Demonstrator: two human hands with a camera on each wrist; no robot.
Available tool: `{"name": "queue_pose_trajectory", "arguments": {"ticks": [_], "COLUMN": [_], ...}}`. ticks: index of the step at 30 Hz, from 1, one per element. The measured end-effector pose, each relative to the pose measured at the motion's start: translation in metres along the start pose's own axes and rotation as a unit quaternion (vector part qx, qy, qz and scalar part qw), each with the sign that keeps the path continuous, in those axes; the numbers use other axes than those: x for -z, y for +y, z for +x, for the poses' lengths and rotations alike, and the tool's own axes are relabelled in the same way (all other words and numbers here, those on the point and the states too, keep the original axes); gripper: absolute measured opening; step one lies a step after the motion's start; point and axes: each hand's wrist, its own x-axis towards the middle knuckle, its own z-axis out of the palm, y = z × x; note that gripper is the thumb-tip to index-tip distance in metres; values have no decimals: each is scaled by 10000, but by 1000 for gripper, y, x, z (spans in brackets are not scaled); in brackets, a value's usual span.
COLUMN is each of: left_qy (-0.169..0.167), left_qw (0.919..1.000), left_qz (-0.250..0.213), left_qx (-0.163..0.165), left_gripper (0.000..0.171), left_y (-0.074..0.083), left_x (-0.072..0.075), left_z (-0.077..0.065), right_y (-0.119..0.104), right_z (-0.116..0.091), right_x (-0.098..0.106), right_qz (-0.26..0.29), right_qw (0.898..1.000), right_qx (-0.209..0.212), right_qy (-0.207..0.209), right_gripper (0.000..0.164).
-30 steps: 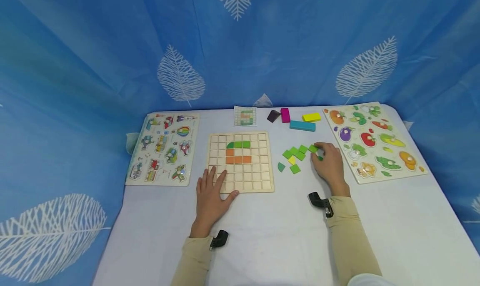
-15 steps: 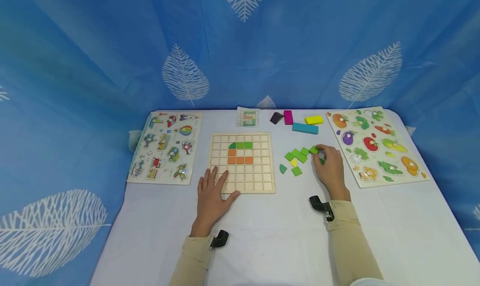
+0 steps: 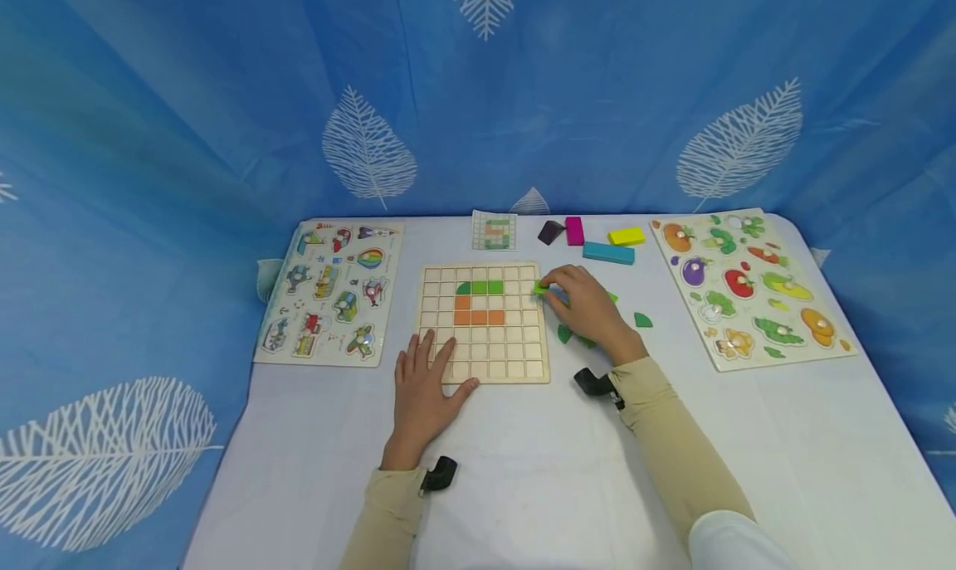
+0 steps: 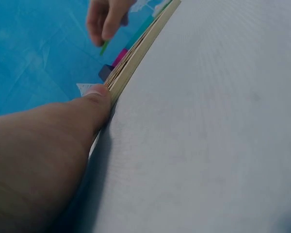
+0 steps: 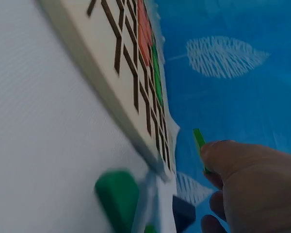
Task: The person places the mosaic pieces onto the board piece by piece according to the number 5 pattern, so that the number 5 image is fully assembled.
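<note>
My right hand (image 3: 590, 309) pinches a light green square tile (image 3: 540, 289) between thumb and fingers. It hangs over the upper right edge of the wooden grid board (image 3: 508, 354), and in the right wrist view the tile (image 5: 199, 140) is seen edge-on. My left hand (image 3: 421, 396) lies spread at the board's lower left, fingers on it; its thumb (image 4: 94, 94) touches the board's edge in the left wrist view. Set in the grid are a dark green quarter-round, light green squares (image 3: 487, 288) and several orange squares (image 3: 480, 317). The right hand hides most of the loose green tiles.
A dark green quarter-round tile (image 3: 643, 319) lies right of that hand, another (image 3: 564, 333) below it. Behind stand a pattern card (image 3: 494, 231) and blue (image 3: 608, 253), yellow (image 3: 626, 236), magenta (image 3: 574, 231) and dark blocks (image 3: 551, 232). Picture puzzles (image 3: 384, 304) (image 3: 709, 338) flank the board.
The right hand has picked up a light green square tile at the right of the loose pile and carried it left to the board's edge. The left hand has stayed put.
</note>
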Motion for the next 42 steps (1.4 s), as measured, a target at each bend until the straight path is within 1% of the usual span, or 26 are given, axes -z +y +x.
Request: {"name": "queue_pose_trajectory", "arguments": {"ticks": [2, 5, 9, 17, 27, 30, 33, 35, 36, 39, 42], "left_qy": [-26, -93, -93, 1, -133, -115, -146, -204, -237, -256, -185], "left_qw": [10000, 9999, 9999, 10000, 9998, 9999, 9998, 9997, 9996, 9996, 9997], "left_qz": [26, 26, 1, -19, -39, -50, -74, -63, -43, -8, -10], "left_qx": [24, 71, 56, 26, 108, 112, 127, 130, 135, 135, 134], "left_gripper": [78, 79, 79, 78, 78, 78, 79, 79, 79, 79, 79], "left_y": [-1, -2, -2, 0, 0, -1, 0, 0, 0, 0, 0], "left_x": [0, -1, -1, 0, 0, 1, 1, 0, -1, -1, 0], "left_z": [0, 0, 0, 0, 0, 0, 1, 1, 1, 1, 0], "right_y": [-6, -11, -13, -17, -19, -20, -15, -10, -7, 5, 18], "right_z": [13, 27, 38, 44, 46, 47, 41, 31, 25, -2, -34], "right_x": [-4, -11, -18, -25, -26, -25, -23, -17, -13, 0, 7], "right_qz": [-56, -155, -280, -293, -471, -512, -468, -323, -215, 136, 360], "right_qw": [9996, 9982, 9961, 9951, 9947, 9945, 9949, 9969, 9982, 9990, 9934], "right_qx": [152, 232, 295, 416, 458, 503, 457, 243, 88, -418, -738], "right_qy": [-213, -535, -788, -846, -791, -764, -763, -677, -560, 60, 804], "right_gripper": [20, 21, 22, 22, 21, 21, 25, 29, 30, 29, 24]}}
